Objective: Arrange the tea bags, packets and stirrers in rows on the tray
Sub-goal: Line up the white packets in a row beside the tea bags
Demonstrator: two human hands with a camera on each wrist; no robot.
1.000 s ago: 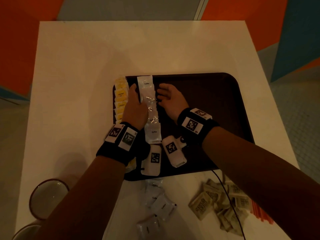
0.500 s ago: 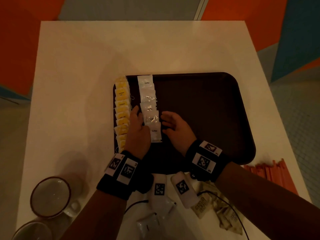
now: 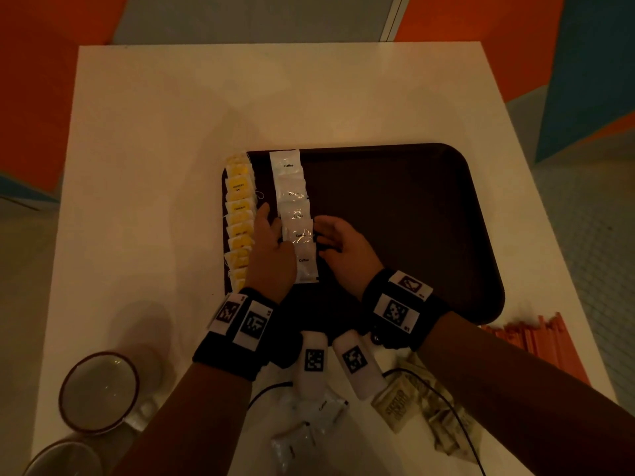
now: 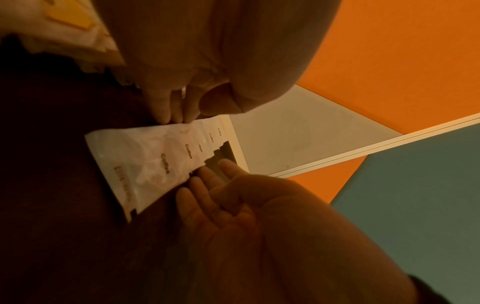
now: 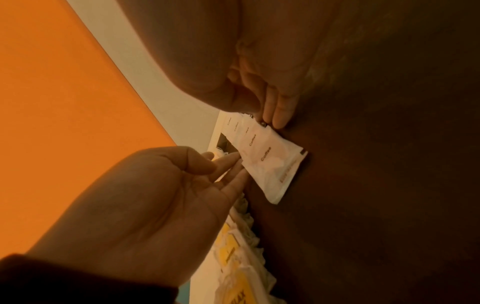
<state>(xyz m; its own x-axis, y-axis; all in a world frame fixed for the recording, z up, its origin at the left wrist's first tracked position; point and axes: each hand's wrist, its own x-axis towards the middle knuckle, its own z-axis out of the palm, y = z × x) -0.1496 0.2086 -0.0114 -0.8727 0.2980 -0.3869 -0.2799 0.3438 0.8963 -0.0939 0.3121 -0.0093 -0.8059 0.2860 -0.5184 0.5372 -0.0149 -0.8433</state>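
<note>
A dark brown tray [image 3: 395, 218] lies on the white table [image 3: 154, 166]. Yellow tea bags [image 3: 238, 218] run in a row along its left edge. Beside them lies an overlapping row of white coffee packets [image 3: 292, 201]. My left hand [image 3: 271, 219] presses straight fingers against the row's left side near its close end. From the other side my right hand [image 3: 321, 231] touches it with straight fingers. The left wrist view shows my left fingertips [image 4: 168, 115] on the packets' edge [image 4: 155, 162]. In the right wrist view my right fingertips [image 5: 278, 117] meet the packets [image 5: 267, 160].
Loose white packets [image 3: 309, 424] and brown sugar packets [image 3: 412, 407] lie on the table near me, partly under my wrists. Orange stirrers [image 3: 536, 341] lie off the tray's near right corner. Two cups [image 3: 99, 393] stand at the near left. The tray's right part is bare.
Both hands have slid along the coffee packet row toward me, from its middle to its near end. Over the last half second they have barely moved.
</note>
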